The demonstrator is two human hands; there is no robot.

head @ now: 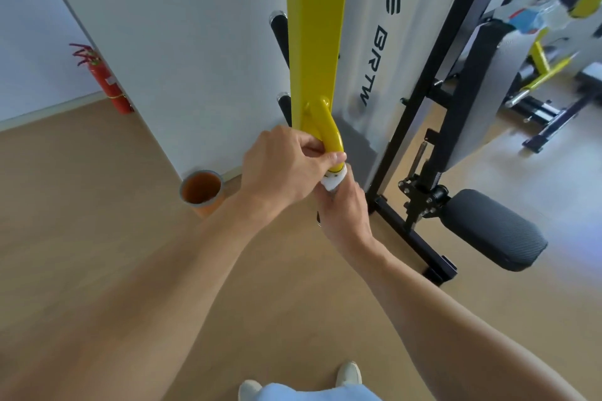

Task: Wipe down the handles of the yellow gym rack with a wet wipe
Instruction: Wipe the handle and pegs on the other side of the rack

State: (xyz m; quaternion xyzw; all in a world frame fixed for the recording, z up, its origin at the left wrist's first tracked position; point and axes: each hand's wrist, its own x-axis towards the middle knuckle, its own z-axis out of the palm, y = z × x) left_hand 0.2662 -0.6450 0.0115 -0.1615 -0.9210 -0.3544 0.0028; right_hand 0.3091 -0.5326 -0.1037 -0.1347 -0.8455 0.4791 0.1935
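Note:
A yellow upright post (314,26) of the gym rack runs down the middle of the view. A curved yellow handle (325,130) sticks out from its lower part toward me. My left hand (283,169) grips the handle just below its bend, thumb across the front. My right hand (347,208) is wrapped around the lower end of the handle with a white wet wipe (332,182) bunched between fingers and bar. The grip section under my right hand is hidden.
A black machine frame (420,127) with a padded roller (492,231) stands to the right. Black pegs (280,32) jut from behind the post. An orange bucket (202,187) and a red fire extinguisher (109,81) stand by the white wall at left. A wipe pack (534,15) lies at the upper right.

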